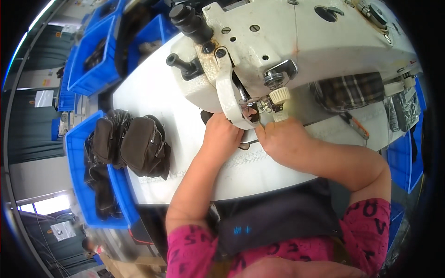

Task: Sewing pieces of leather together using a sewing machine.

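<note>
Both hands are at the needle area of a white sewing machine (229,95). My left hand (222,134) is closed on a dark brown fabric piece (206,116), whose edge shows beyond the knuckles; the curved white guard covers some of the fingertips. My right hand (285,139) is curled close beside the needle, below the cream knob (280,96), and its fingers press together at the same dark piece. Most of that piece is hidden under the hands and the machine head.
Dark brown zippered pouches (141,143) lie at the table's left, beside a blue bin (76,160) with more inside. A plaid fabric roll (350,91) and an orange-handled cutter (359,127) are on the right. A ruler strip (236,161) runs along the white table (185,160).
</note>
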Available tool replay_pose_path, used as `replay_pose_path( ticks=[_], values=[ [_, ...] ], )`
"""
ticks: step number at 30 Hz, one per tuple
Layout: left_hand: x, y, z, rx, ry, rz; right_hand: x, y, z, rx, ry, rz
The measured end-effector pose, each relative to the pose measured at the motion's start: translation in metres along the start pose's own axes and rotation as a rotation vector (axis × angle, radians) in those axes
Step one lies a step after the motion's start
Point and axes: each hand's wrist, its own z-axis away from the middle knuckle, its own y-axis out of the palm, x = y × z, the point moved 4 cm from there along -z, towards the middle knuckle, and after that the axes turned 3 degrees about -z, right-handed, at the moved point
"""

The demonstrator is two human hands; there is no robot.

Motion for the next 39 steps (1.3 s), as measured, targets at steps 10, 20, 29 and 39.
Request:
replay_pose_path(
  ticks=[10,20,29,39],
  values=[
    [-0.001,0.004,0.003,0.065,-0.131,0.019,-0.001,0.004,0.000,0.011,0.009,0.031],
    [-0.002,0.006,-0.001,-0.032,-0.161,-0.079,-0.009,0.000,-0.001,-0.008,-0.013,0.124],
    [0.020,0.005,0.001,0.119,-0.152,-0.073,-0.012,-0.008,-0.001,0.053,0.039,0.103],
    [0.020,0.010,0.001,0.044,-0.095,-0.152,-0.012,0.005,-0.001,0.040,-0.020,0.062]
  ],
)
